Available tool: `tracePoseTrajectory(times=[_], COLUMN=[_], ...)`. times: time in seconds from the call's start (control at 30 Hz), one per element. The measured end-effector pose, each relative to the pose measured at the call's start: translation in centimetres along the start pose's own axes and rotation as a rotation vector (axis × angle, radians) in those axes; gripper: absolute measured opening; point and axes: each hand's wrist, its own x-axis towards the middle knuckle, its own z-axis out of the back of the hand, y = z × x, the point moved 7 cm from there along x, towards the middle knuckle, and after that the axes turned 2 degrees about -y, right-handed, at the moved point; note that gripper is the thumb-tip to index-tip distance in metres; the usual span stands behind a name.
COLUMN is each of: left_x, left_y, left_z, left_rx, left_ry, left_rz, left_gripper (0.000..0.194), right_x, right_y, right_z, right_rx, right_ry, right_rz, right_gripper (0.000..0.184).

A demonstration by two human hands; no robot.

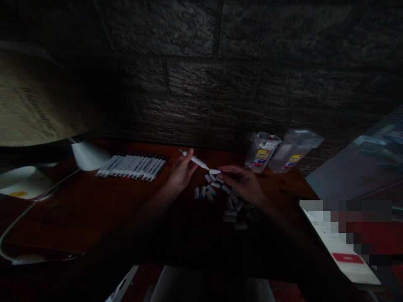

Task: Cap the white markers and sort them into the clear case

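Note:
A white marker (pixel 198 162) is held in my left hand (pixel 181 170), its bare tip slanting down to the right. Just off that tip, my right hand (pixel 242 180) pinches a white marker cap (pixel 215 171) between thumb and fingers. Tip and cap are very close; whether they touch I cannot tell. Several loose white caps (pixel 203 192) lie scattered on the wooden table (pixel 151 205) under and between my hands, some with coloured ends. To the left, several white markers (pixel 132 165) lie side by side in a slanted row.
Two clear plastic boxes with yellow labels stand at the back right, the nearer box (pixel 260 153) with some things inside. A lamp with a white base (pixel 90 155), a white cup-like object (pixel 27 182) and a cable (pixel 19 222) occupy the left. A dark brick wall (pixel 195 92) rises behind.

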Motion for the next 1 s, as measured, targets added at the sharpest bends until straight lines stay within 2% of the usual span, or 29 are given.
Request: tracePoseTrajectory(times=[0.2, 0.4, 0.6, 0.77, 0.87, 1.0], left_x=[-0.4, -1.1, -1.3, -1.3, -1.3, -2.2], left_y=[0.0, 0.3, 0.6, 0.7, 0.8, 1.4], left_z=[-0.6, -1.7, -2.0, -1.8, -1.9, -2.7], left_rx=[0.077, 0.131, 0.198, 0.258, 0.311, 0.453], left_ry=[0.076, 0.239, 0.311, 0.319, 0.364, 0.506], left_rz=[-0.026, 0.003, 0.026, 0.018, -0.008, -0.04], left_gripper=[0.031, 0.029, 0.024, 0.024, 0.028, 0.032], right_x=[-0.3, -0.6, -0.5, -0.5, -0.7, -1.3], right_y=[0.2, 0.0, -0.1, 0.2, 0.6, 1.8], right_z=[-0.2, -0.5, -0.3, -0.3, -0.6, -1.8], right_rx=[-0.176, -0.392, -0.428, -0.433, -0.441, -0.456], right_ry=[0.006, 0.068, 0.041, 0.013, 0.065, 0.164], right_rz=[0.064, 0.102, 0.122, 0.171, 0.208, 0.284], right_gripper=[0.023, 0.026, 0.025, 0.029, 0.032, 0.035])
